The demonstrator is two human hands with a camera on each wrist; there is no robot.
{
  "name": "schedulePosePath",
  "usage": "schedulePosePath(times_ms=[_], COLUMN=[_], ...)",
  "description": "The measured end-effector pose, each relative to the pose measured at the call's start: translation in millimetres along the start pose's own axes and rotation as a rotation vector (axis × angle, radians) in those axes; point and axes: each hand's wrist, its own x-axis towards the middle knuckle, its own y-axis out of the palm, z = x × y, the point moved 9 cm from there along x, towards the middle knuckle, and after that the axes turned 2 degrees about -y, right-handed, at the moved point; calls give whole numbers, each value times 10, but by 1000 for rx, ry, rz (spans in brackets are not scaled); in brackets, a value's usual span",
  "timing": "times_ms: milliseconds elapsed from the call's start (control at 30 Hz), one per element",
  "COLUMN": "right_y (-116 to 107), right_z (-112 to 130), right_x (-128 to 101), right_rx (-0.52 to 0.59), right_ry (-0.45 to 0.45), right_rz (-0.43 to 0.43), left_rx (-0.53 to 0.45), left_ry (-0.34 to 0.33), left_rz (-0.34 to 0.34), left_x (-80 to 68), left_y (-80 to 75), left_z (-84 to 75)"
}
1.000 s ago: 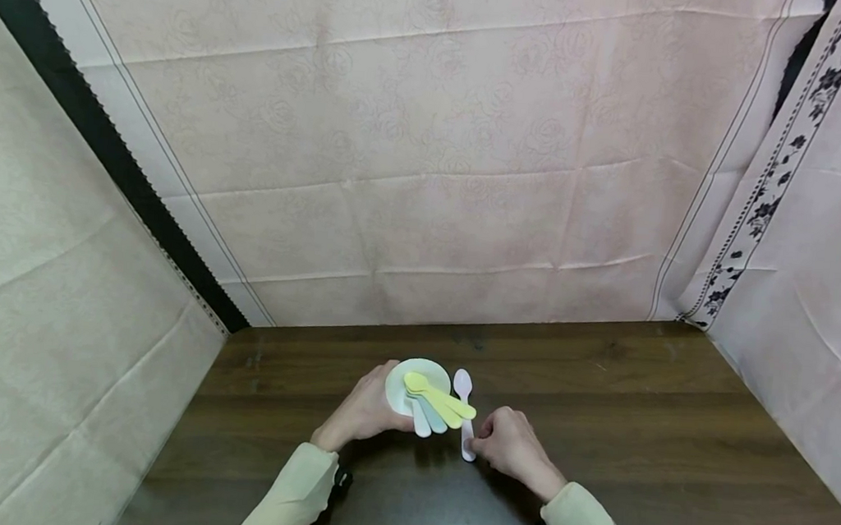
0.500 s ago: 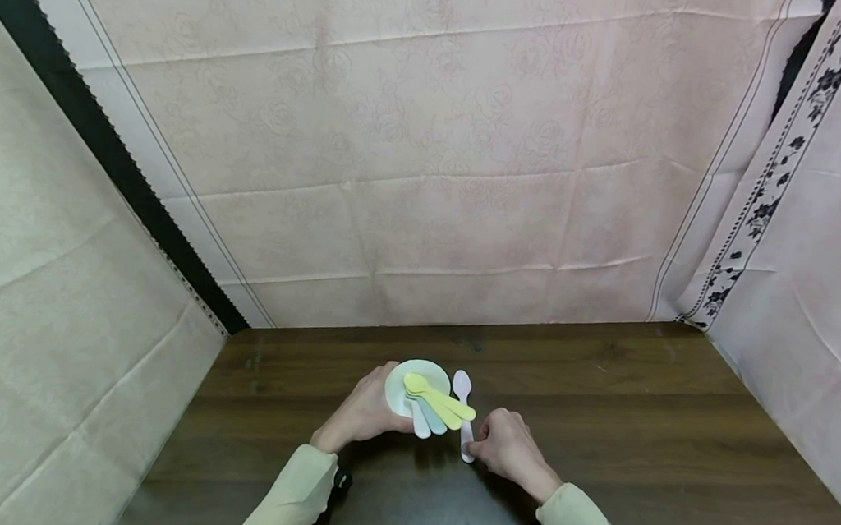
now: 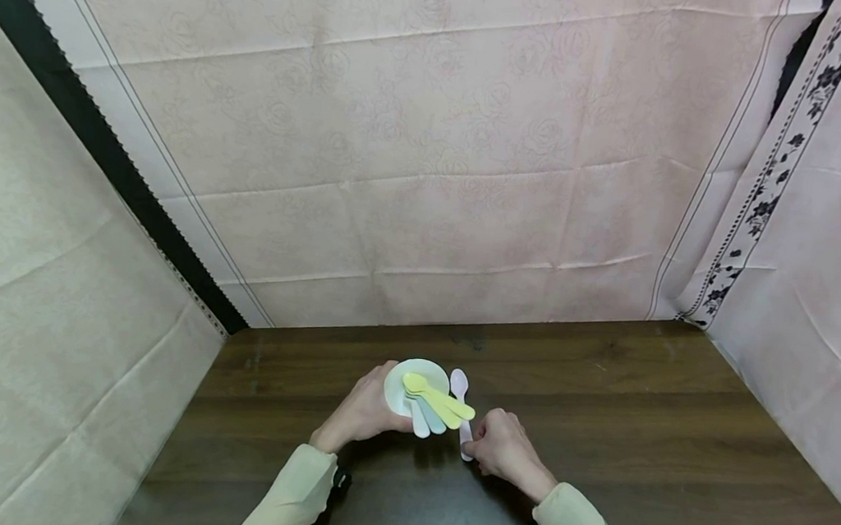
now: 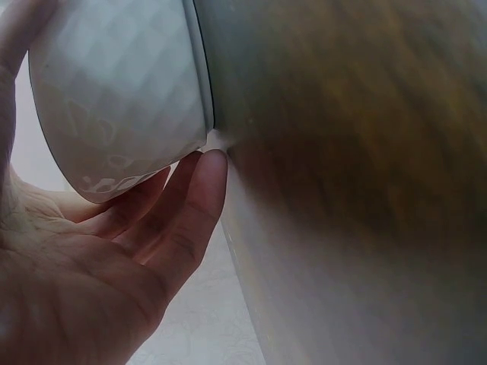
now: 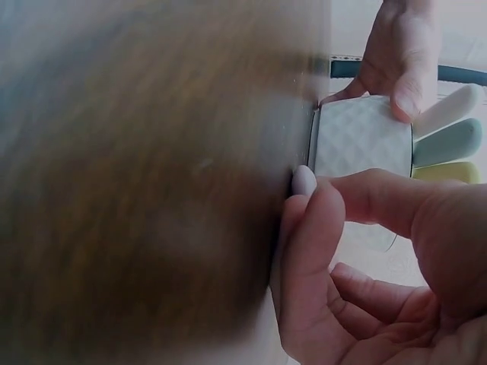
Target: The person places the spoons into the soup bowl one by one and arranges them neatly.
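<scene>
Quilted white bowl (image 3: 416, 384), pastel spoons (image 3: 433, 406)

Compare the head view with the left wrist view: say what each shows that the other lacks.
Head view only: the right hand pinching the pale pink plastic spoon on the dark wooden table, with yellow and pale spoons in the bowl. Left wrist view only: the bowl's quilted outer wall. Both: the left hand holding the small white bowl.

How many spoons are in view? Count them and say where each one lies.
4, perhaps more hidden underneath. The yellow spoon, pale green spoon and white spoon rest fanned across the white bowl, held by the left hand. The pink spoon lies on the table, pinched by the right hand.
</scene>
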Motion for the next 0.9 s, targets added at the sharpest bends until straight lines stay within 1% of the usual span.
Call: schedulePosePath(times_ms=[233, 400, 900], right_y=[15, 10, 23], right_z=[-15, -14, -38], right_x=[9, 17, 21], right_rx=[8, 6, 57], right_ry=[8, 6, 18], right_rz=[3, -11, -40], left_rx=[-6, 0, -3], left_ry=[-3, -10, 0], left_rz=[7, 7, 6], left_x=[0, -1, -12], left_y=[2, 1, 0], left_z=[4, 16, 20])
